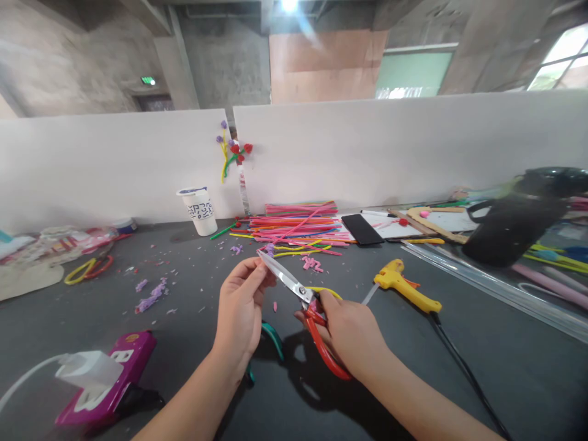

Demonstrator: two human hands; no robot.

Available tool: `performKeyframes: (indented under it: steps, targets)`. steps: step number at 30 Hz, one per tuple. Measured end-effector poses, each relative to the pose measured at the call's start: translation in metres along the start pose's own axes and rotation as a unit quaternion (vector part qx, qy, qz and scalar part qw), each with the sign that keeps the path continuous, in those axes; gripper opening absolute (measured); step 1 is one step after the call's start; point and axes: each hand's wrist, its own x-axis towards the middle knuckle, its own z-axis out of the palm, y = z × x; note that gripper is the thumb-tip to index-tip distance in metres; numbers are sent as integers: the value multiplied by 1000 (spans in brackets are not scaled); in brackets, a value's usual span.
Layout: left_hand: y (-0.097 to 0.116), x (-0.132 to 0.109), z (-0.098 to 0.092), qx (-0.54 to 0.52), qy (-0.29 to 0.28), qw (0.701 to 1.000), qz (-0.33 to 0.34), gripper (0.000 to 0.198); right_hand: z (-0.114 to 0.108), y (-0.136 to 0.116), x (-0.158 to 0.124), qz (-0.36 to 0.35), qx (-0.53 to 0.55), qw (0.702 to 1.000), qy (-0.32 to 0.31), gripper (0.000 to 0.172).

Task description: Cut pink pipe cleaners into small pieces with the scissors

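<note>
My right hand [344,327] is closed round the red handles of a pair of scissors [303,294], whose silver blades point up and left. The blade tips reach the fingers of my left hand [243,300]. Its thumb and fingers are pinched together at the tips, and what they hold is too small to make out. Beyond both hands lies a pile of pink, red and orange pipe cleaners [298,226]. Short pink cut pieces [312,264] lie just in front of it. Under my left hand a teal-handled tool [272,340] is partly hidden.
A yellow glue gun [407,286] with a black cord lies to the right, near a black phone [361,229] and a dark jug [517,214]. At the left are a magenta power strip [133,361] and purple scraps [151,296]. A white cup [200,211] stands at the back.
</note>
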Motion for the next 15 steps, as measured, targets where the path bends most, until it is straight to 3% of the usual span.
performKeyframes:
  steps: [3, 8, 12, 15]
  targets:
    - [-1, 1, 0, 7, 4, 1000, 2, 5, -2, 0, 2, 9, 15, 1000, -15, 35]
    - [-2, 1, 1, -21, 5, 999, -32, 4, -8, 1, 6, 82, 79, 992, -53, 32]
    - [-2, 1, 2, -50, -27, 994, -93, 6, -9, 5, 9, 86, 158, 981, -69, 26]
    - [-3, -1, 4, -55, -73, 984, -155, 8, -8, 5, 9, 99, 273, 956, -48, 23]
